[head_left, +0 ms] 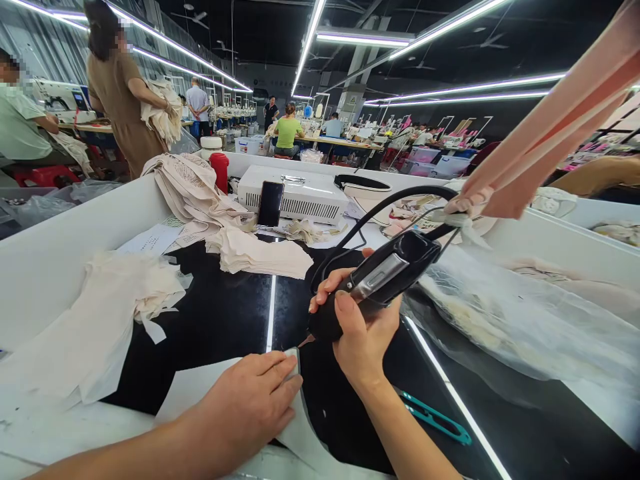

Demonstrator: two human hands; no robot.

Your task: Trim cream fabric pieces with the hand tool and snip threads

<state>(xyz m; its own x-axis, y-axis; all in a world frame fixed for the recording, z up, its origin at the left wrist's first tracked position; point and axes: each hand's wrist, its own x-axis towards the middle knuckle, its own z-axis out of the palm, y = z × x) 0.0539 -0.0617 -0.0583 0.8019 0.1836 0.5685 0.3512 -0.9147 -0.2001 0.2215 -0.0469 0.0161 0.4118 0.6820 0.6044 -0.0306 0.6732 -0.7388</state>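
Note:
My right hand [367, 327] is wrapped round a black corded electric tool with a metal lever, which looks like a hot knife [383, 277]. Its narrow brownish tip points down left, close to the fingertips of my left hand [250, 393]. That hand lies flat, fingers stretched out, pressing on a pale sheet with a dark edge [305, 427]; whether it is cloth or a template I cannot tell. A pink cloth strip [555, 127] is tied near the tool's rear end and runs up right. Beside my right forearm lie teal thread snips [440, 420], partly hidden.
Cream cloth pieces [100, 313] lie at left, with another stack [260, 252] farther back. Behind stand a white vented box [295, 193], a phone [271, 204] and a red cup [219, 172]. Clear plastic [530, 320] covers cloth at right. White side walls border the black tabletop [215, 320]; people work beyond.

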